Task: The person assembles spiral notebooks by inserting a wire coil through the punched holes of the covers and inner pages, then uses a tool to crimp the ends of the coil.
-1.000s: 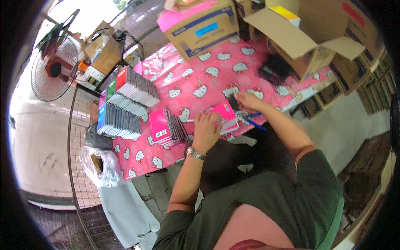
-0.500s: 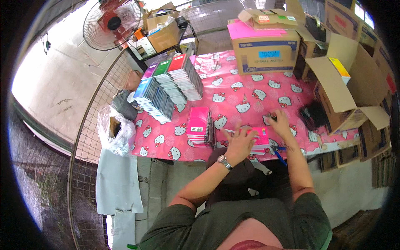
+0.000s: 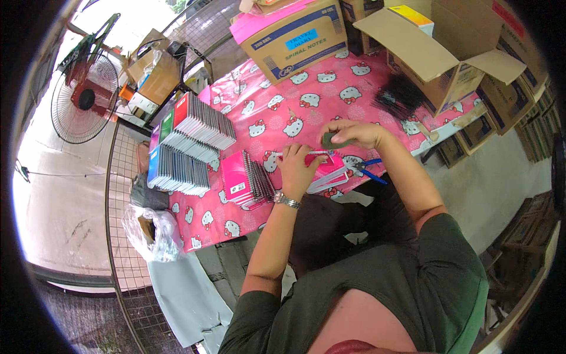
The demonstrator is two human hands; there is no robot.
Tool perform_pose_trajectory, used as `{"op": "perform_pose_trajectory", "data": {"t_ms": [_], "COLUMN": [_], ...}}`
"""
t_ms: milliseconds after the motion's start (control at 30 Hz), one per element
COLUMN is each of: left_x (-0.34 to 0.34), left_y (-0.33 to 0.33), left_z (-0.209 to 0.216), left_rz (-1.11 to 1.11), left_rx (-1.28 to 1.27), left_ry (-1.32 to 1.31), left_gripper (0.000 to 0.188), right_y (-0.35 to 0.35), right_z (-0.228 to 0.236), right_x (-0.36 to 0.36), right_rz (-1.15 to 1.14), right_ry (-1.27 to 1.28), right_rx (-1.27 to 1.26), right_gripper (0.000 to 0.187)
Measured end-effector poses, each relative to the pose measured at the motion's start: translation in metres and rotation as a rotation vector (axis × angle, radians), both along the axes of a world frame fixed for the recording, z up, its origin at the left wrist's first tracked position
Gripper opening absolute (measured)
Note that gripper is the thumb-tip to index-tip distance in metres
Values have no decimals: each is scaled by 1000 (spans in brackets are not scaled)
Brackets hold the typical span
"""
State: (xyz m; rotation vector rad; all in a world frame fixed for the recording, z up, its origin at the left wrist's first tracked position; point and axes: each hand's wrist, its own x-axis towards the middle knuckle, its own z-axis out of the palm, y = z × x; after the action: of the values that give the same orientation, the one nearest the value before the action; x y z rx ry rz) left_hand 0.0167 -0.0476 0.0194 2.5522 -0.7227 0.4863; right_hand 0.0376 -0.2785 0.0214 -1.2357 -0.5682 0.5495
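Four coloured notebook stacks (image 3: 188,144) and a coil-bound pink stack (image 3: 236,177), seemingly done, stand at left on the surface (image 3: 330,106); right of them, a smaller pink pile (image 3: 331,169) looks unfinished. The left hand (image 3: 296,168) touches it, whether gripping I cannot tell; the right hand (image 3: 358,134) has its grip pinching a dark green piece (image 3: 329,141) by the pile's far edge. Blue-handled pliers (image 3: 374,177) lie just right.

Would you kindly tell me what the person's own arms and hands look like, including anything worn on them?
The upper arms are covered by dark green short sleeves that end near the elbows. The left hand has a silver-coloured watch with a metal band at its wrist; the right hand shows nothing at its wrist. Neither hand is gloved.
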Motion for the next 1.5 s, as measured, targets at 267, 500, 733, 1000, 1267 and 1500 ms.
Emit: {"op": "perform_pose_trajectory", "data": {"t_ms": [267, 500, 733, 1000, 1267, 1500], "left_x": [4, 7, 6, 9, 12, 10], "left_y": [2, 1, -1, 3, 0, -3], "left_z": [-1, -3, 0, 6, 0, 8], "left_rz": [-186, -215, -200, -237, -185, -203], "left_rx": [-21, -40, 7, -22, -19, -62], "left_ry": [-27, 5, 35, 27, -40, 18], "left_gripper": [36, 36, 38, 36, 38, 39], "right_y": [-1, -7, 0, -3, 6, 4], "right_z": [7, 9, -4, 10, 5, 13], "right_x": [-4, -5, 3, 8, -3, -1], "right_rz": [182, 120, 118, 127, 159, 115], "right_ry": [74, 49, -13, 61, 159, 87], "right_rx": [143, -56, -333, -137, 302, 111], "right_gripper": [46, 43, 42, 51, 49, 43]}}
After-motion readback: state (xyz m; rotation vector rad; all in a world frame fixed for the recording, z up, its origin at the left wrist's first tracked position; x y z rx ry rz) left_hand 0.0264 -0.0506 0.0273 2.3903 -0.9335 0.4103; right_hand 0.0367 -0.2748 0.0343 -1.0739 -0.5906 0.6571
